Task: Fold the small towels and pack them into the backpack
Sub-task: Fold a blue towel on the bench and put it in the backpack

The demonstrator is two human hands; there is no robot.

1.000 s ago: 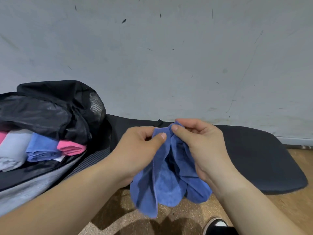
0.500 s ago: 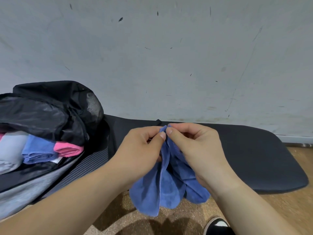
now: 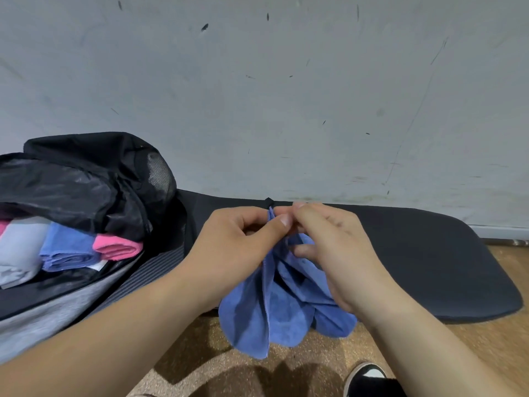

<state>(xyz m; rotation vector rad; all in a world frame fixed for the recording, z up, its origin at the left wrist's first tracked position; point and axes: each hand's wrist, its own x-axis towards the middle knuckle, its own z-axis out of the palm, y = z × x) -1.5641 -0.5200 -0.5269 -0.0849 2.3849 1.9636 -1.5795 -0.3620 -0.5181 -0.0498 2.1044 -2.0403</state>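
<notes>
A small blue towel [image 3: 282,305] hangs bunched in the air in front of me, above the floor. My left hand [image 3: 237,247] pinches its top edge between thumb and fingers. My right hand [image 3: 329,247] pinches the same edge right beside it, fingertips nearly touching the left thumb. The black backpack [image 3: 86,179] lies open at the left. Inside it sit folded towels side by side: a grey one [image 3: 20,253], a blue one [image 3: 68,247] and a pink one [image 3: 117,247]. Another pink edge shows at the far left.
A dark padded mat [image 3: 415,265] lies along the base of the grey wall [image 3: 286,96]. Wooden floor [image 3: 492,339] shows at the right and below the towel. A black and white shoe [image 3: 366,373] is at the bottom edge.
My two hands have drawn closer together at the towel's top edge, gathering it. The towel hangs more bunched. The view has shifted slightly.
</notes>
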